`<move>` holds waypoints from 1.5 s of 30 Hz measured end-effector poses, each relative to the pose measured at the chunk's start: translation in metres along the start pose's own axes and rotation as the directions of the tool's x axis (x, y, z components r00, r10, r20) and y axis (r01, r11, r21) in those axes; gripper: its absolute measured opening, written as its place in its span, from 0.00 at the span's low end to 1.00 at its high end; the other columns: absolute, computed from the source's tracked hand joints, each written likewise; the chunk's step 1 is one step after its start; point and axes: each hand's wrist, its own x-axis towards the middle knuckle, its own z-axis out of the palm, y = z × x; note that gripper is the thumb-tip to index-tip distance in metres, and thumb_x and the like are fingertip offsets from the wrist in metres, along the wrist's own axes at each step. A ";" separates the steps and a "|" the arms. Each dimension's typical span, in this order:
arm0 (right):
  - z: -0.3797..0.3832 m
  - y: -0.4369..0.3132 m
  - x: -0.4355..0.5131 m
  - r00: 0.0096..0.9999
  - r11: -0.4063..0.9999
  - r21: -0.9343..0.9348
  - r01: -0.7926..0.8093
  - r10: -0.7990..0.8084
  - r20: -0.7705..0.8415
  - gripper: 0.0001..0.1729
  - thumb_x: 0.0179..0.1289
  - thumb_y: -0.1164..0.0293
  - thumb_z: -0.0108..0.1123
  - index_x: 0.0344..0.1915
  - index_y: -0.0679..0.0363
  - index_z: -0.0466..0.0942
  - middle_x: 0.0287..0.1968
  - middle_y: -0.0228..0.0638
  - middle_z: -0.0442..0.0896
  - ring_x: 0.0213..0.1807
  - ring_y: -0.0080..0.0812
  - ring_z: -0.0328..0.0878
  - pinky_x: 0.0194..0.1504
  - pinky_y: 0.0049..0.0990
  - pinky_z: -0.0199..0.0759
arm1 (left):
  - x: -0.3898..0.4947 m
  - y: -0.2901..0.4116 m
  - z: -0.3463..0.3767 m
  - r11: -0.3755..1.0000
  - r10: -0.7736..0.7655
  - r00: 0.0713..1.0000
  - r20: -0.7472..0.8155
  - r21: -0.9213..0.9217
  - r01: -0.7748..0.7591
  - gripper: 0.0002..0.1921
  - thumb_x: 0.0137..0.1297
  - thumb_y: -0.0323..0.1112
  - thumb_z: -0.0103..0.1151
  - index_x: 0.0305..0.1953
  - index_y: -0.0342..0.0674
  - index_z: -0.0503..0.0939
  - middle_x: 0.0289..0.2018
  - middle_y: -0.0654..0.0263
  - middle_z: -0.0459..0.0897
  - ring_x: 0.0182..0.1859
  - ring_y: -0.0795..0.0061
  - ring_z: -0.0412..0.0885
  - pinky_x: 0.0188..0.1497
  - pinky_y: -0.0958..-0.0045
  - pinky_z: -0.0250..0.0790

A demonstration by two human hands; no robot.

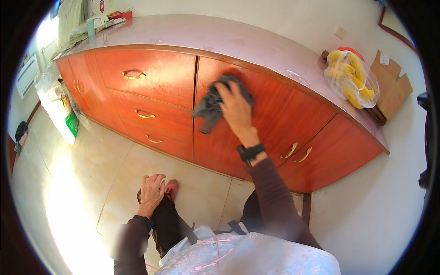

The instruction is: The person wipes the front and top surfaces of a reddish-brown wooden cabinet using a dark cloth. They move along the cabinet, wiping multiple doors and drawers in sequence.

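My right hand (235, 108) presses a dark grey cloth (210, 108) flat against the upper part of a reddish wooden cabinet door (271, 106), just right of the dark gap beside the drawers. The fingers are spread over the cloth, and part of it hangs below them. My left hand (152, 189) rests on my left knee with its fingers loosely bent and holds nothing. Brass-coloured handles (290, 150) sit low on the doors, and more are on the drawers (147, 74) to the left.
Bananas in a clear plastic bag (354, 77) and a cardboard piece (392, 86) lie at the countertop's (220, 32) right end. A light blue cup (90, 27) stands at its far left. A white and green sack (62, 110) stands on the tiled floor (113, 161) at left.
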 end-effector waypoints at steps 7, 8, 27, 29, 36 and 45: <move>-0.067 0.050 -0.045 0.782 0.928 0.108 -0.357 0.361 -0.508 0.29 0.56 0.80 0.63 0.59 0.55 0.73 0.62 0.49 0.69 0.62 0.57 0.70 0.60 0.44 0.70 | -0.004 -0.001 0.001 0.999 -0.036 0.998 -0.042 -0.034 0.035 0.09 0.63 0.31 0.58 0.44 0.43 0.80 0.42 0.64 0.84 0.46 0.63 0.80 0.58 0.58 0.63; -0.060 0.049 -0.043 0.825 0.960 -0.004 -0.280 0.238 -0.513 0.29 0.55 0.80 0.63 0.59 0.54 0.73 0.61 0.49 0.69 0.62 0.57 0.70 0.60 0.44 0.71 | -0.003 -0.001 0.001 0.999 -0.036 0.999 -0.037 -0.034 0.035 0.09 0.63 0.31 0.58 0.44 0.43 0.80 0.42 0.65 0.84 0.46 0.64 0.80 0.58 0.58 0.63; -0.007 -0.043 -0.034 0.970 0.634 0.752 -0.182 -0.009 0.242 0.34 0.63 0.60 0.65 0.64 0.64 0.66 0.47 0.48 0.83 0.50 0.43 0.81 0.51 0.38 0.73 | 0.028 0.018 -0.012 0.761 -0.294 0.956 -0.003 -0.606 0.232 0.22 0.72 0.46 0.52 0.62 0.46 0.74 0.59 0.60 0.79 0.61 0.64 0.76 0.67 0.58 0.60; -0.023 -0.054 -0.024 0.938 0.355 0.868 -0.346 0.107 0.330 0.33 0.71 0.55 0.58 0.66 0.62 0.62 0.46 0.43 0.82 0.50 0.33 0.79 0.48 0.34 0.75 | 0.052 0.041 -0.021 0.242 -0.548 0.824 0.142 -0.916 0.319 0.27 0.77 0.53 0.44 0.69 0.47 0.68 0.66 0.58 0.74 0.66 0.63 0.72 0.69 0.56 0.60; -0.076 -0.060 0.003 0.769 0.932 0.344 0.110 -0.299 0.565 0.25 0.74 0.47 0.46 0.39 0.59 0.76 0.39 0.46 0.82 0.42 0.52 0.79 0.38 0.43 0.74 | 0.100 0.115 -0.067 -0.368 -0.025 0.990 0.138 -0.922 0.119 0.28 0.71 0.57 0.54 0.61 0.41 0.73 0.54 0.59 0.80 0.53 0.64 0.79 0.58 0.61 0.72; -0.196 0.060 0.052 0.959 0.943 -0.205 0.261 -0.278 -0.058 0.29 0.59 0.66 0.69 0.61 0.57 0.74 0.58 0.40 0.79 0.56 0.43 0.78 0.55 0.36 0.72 | 0.058 0.117 -0.041 -0.534 -0.178 0.892 0.414 -0.802 0.266 0.20 0.69 0.47 0.57 0.54 0.41 0.76 0.46 0.63 0.82 0.47 0.71 0.81 0.47 0.67 0.72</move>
